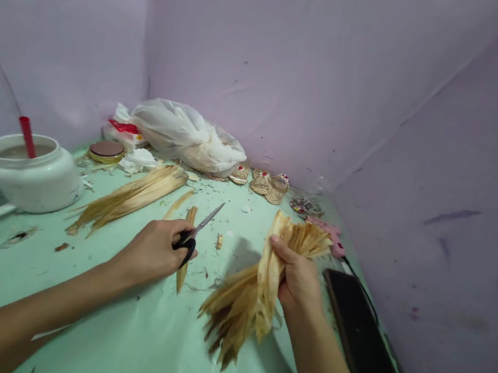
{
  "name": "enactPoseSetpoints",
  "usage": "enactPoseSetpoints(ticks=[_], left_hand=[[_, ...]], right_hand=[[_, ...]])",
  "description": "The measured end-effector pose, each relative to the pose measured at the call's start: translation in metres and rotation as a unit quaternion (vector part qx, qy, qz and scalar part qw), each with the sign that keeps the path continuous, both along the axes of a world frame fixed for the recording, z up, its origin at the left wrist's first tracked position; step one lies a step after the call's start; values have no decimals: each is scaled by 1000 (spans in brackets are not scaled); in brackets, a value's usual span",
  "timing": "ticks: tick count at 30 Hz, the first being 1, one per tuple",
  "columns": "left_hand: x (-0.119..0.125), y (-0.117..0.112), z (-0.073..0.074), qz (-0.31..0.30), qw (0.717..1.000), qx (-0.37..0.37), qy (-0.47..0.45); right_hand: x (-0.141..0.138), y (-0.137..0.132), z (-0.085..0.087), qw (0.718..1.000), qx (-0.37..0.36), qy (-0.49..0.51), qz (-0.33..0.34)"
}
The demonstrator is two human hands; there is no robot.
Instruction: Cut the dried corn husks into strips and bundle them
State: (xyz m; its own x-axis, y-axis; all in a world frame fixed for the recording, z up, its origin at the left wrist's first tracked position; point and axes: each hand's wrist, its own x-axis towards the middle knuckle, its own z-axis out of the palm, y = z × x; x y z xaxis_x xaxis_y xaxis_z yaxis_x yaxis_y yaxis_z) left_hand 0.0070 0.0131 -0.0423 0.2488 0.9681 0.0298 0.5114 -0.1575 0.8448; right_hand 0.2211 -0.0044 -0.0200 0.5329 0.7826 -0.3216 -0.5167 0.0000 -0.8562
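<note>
My left hand (161,247) is closed around the black handles of a pair of scissors (204,222), whose blades point away and to the right just above the table. Under the scissors lies a narrow strip of dried husk (181,276). On the right, my right hand (299,279) grips a bundle of dried corn husks (241,301) in its fist. One paler husk strip hangs across that bundle beneath my thumb. A second sheaf of husks (134,195) lies flat on the table, beyond my left hand.
At the left stands a white mug (38,181) with a red stick. A plastic bag (185,137), a round lidded tin (106,152) and small woven slippers (260,182) line the back. Pink glue gun (332,234) and black phone (361,328) lie right, near the wall.
</note>
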Motion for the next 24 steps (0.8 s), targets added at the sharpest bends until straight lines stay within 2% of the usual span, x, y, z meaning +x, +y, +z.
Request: enactPoseSetpoints(ticks=[4,8,11,14,17,19,21,22,24], left_hand=[[4,-6,8,-73,991,-101,-57],[10,-14,18,-113,969,-191,-109],[13,-22,20,-129,963,-204,-118],[13,-23,20,-136,967,-184,-114],[7,-15,22,-86,984,-132,-86],[0,-5,26,2,997,-68,-26],[-5,4,28,83,995,-16,57],[-8,7,28,103,990,-3,96],[-9,10,24,102,983,6,150]], right_hand=[[-3,4,-3,997,27,31,-73],[-9,1,-3,993,64,47,-88],[-11,-2,-3,993,67,47,-85],[-11,-3,-3,996,54,44,-64],[-8,-2,-1,997,46,49,-47],[-5,-1,2,997,35,61,-41],[0,-1,5,997,25,75,-22],[3,-1,5,996,23,81,-9],[9,1,4,996,31,85,7]])
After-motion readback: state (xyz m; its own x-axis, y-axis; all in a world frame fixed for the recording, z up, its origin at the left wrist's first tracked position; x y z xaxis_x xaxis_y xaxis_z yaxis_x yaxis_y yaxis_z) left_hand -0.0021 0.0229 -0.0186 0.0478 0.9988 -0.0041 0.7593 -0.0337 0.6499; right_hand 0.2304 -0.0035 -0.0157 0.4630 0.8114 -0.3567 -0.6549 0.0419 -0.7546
